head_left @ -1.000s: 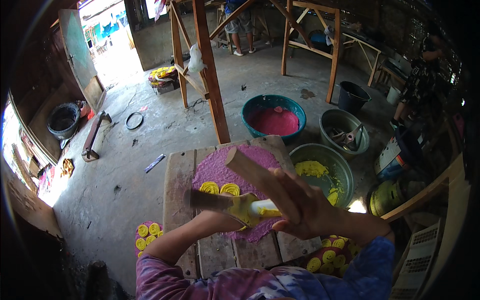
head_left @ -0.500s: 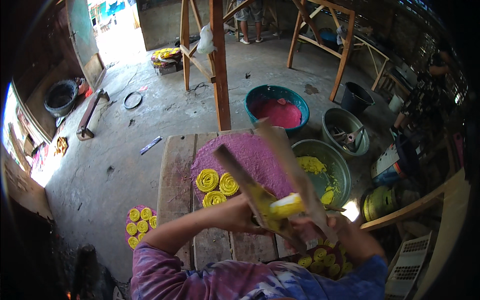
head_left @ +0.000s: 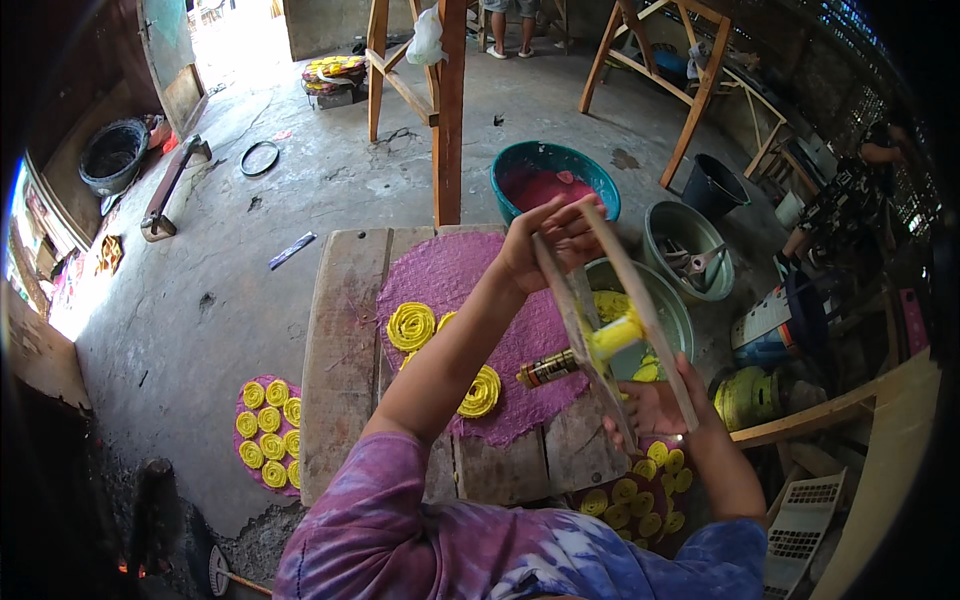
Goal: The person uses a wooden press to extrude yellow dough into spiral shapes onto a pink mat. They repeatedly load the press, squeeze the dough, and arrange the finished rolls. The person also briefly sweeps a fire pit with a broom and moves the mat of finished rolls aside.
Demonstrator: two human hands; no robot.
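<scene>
My left hand is curled around the upper ends of a wooden hand press, which has two long bars joined by a yellow-smeared plunger and a dark metal cylinder with gold bands. My right hand closes on the bars' lower ends. The press is held tilted over the right part of a round purple sheet with a rough surface. Yellow spiral rosettes lie on it: one at the left, another nearer me, others partly behind my left forearm.
The sheet lies on a plank table. Beyond its right side stand a basin of yellow paste, a teal basin of pink paste and a basin of tools. Rosette-covered purple rounds rest at left and right. A wooden post rises behind.
My left hand has moved up and away to the bars' far ends, and the press has turned more upright. A rosette formerly hidden behind my hand now shows. The view has shifted slightly.
</scene>
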